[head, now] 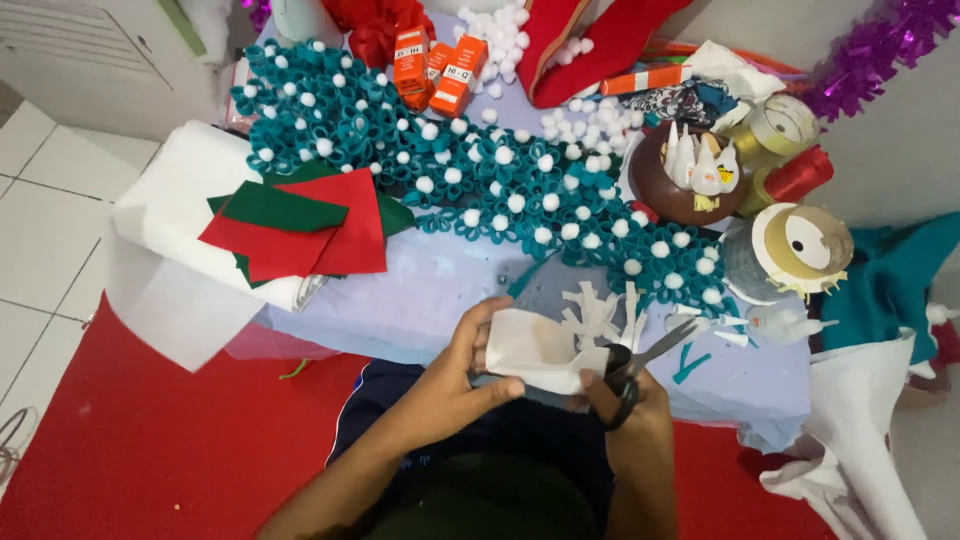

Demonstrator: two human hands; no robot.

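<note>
Low in the frame's centre, the left hand [455, 385] is pinching the folded white felt piece [540, 350] by its left edge while the right hand [625, 400], just right of it, is gripping black-handled scissors [640, 365] whose blades seemingly are angling up-right beside the cut fringe.

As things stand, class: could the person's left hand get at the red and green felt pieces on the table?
Probably not at once: the left hand is holding the white felt being cut. The red and green felt pieces lie uncovered to its left, with nothing between.
</note>
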